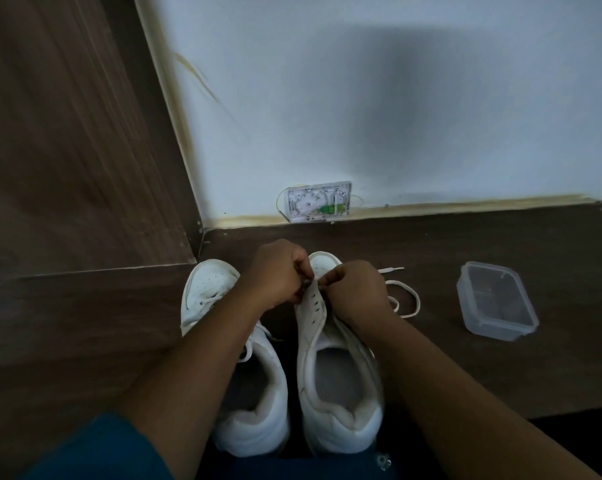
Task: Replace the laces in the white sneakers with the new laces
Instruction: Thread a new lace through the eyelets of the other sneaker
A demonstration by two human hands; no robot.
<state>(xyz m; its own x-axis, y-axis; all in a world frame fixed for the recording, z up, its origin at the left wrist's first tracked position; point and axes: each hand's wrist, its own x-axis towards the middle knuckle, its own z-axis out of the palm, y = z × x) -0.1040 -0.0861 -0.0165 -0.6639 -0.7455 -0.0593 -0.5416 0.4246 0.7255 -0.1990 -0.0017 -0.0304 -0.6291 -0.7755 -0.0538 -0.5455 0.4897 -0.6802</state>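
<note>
- Head view: I have both hands at the toe end of the right shoe [308, 341]. It stands on the floor [500, 375] at 6 o'clock of the frame, just beside the left shoe [209, 282].
- My left hand [278, 275] has its fingers curled, pinching the front of that shoe's eyelet row.
- My right hand [356, 292] is curled too, clamped on the lace [418, 303]. The slack lies looped on the floor at 3 o'clock of that hand.
- The eyelets I can see on the right shoe are bare, and the left shoe is laced. I judge I am at the first holes, with most of the job ahead.
- Risk: the light is dim and my knuckles hide the front holes, so I could miss a hole or thread it from the wrong side.
- Risk: a hard pull could drag the loose tail through and leave the two ends uneven.
- Risk: the slack could twist as it feeds, and the lace would then sit crooked.
- A clear plastic tub [493, 332] sits with no lid at 3 o'clock of the shoes, well apart from the lace. I see nothing in it, but the clear walls and poor light leave me unsure.
</note>
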